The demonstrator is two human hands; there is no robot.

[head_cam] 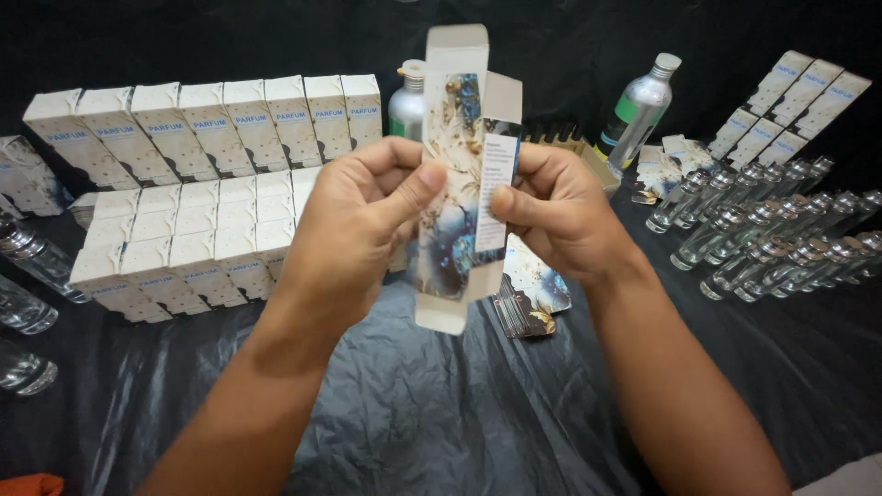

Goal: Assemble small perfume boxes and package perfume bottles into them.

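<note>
On the far left edge of the black sheet (413, 422) I see a few clear glass bottles (28, 262) lying on their sides, out of the way. Next to them stand two blocks of finished white boxes (211, 124), packed shoulder to shoulder in rows, which keeps them upright and easy to count. My left hand (354, 230) comes next: it is closed on the unfolded carton (457, 174), thumb pressed on the printed front and fingers behind, so the flat sleeve can be squeezed into shape. The carton is upright in the air at the centre, above the sheet, both end flaps open. My right hand (556, 216) pinches its other edge, thumb on the label panel, bracing against the left. Below it lies a small stack of flat cartons (533, 298), near enough to grab. Behind stand two metal bottles (636, 110). To the right, rows of empty glass vials (772, 239) lie side by side, and more white boxes (804, 101) sit beyond them.
</note>
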